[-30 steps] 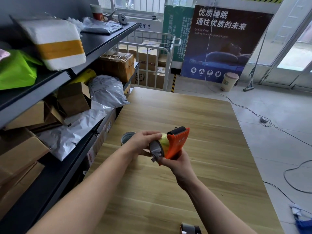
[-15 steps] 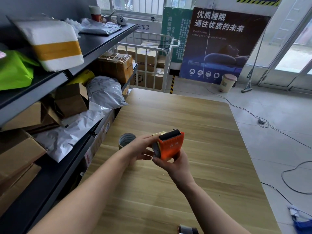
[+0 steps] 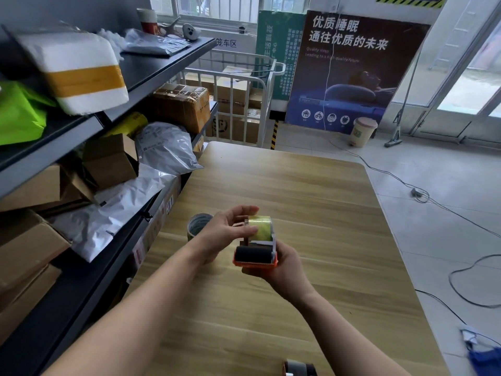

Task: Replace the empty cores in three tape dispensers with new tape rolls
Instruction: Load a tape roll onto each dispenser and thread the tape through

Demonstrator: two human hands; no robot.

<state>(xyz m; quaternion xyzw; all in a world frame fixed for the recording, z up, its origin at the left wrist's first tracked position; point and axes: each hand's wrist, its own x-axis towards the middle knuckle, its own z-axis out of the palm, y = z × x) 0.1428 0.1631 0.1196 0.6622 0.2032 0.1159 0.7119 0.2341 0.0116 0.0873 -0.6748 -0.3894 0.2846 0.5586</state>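
An orange tape dispenser (image 3: 254,263) with a black roller sits in my right hand (image 3: 284,270), held from below above the wooden table (image 3: 311,202). A yellowish tape roll (image 3: 261,229) is seated in the dispenser. My left hand (image 3: 225,232) reaches in from the left, its fingers on the side and top of the roll. Behind my left hand a tape roll or core (image 3: 198,226) stands on the table. At the bottom edge a dark dispenser (image 3: 299,369) is partly in view.
A dark shelf rack (image 3: 151,82) full of cardboard boxes and grey mail bags runs along the table's left side. A white cage trolley (image 3: 244,104) with boxes stands beyond the table. Cables (image 3: 433,202) lie on the tiled floor to the right.
My right hand has turned the dispenser: its orange side faced me before, and now the black roller and the tape roll's face show. My left hand moved onto the roll.
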